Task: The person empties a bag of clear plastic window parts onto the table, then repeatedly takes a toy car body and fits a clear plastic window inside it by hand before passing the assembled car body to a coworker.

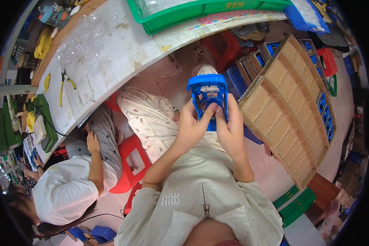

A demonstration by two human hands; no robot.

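Observation:
A blue plastic frame-shaped part [209,82], shaped like a toy car body with open windows, is held up in front of my torso. My left hand [194,123] grips its left side, and my right hand [229,123] wraps round its right side. Both thumbs meet on the lower inner part of the piece. My fingers behind it are hidden. To the right of my right hand lies a large tan divided tray [270,110], with similar blue parts [326,117] in its far-right compartments.
A long white table [110,69] curves across the upper left, bearing pliers [62,88], clear plastic pieces [84,41] and a green tray [160,28]. A blue bin [305,18] is at the table's right end. Another person [67,188] sits at left beside a red stool [131,180].

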